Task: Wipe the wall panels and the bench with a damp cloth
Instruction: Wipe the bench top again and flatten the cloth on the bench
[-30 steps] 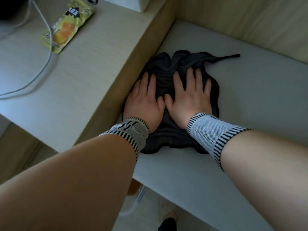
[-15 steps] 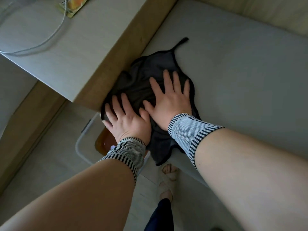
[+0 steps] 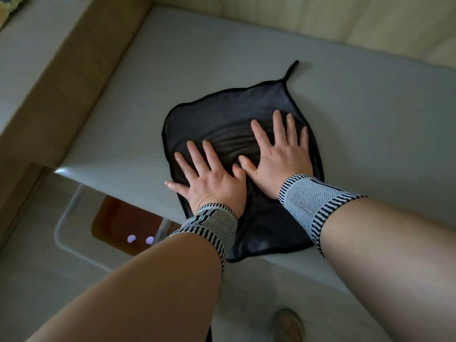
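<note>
cloth (image 3: 229, 112): 1, dark, spread on grey surface (image 3: 370, 124), near edge draped over front lip | hands: 2, left (image 3: 209, 181) and right (image 3: 278, 154) flat on cloth, fingers straight and spread, gripping nothing | wrist bands: 2, striped | wall panel (image 3: 320, 18): behind surface | white bin (image 3: 74, 233): 1, on floor below

A pale grey bench (image 3: 370, 124) carries a dark cloth (image 3: 222, 112) spread flat, overhanging its front edge.
</note>
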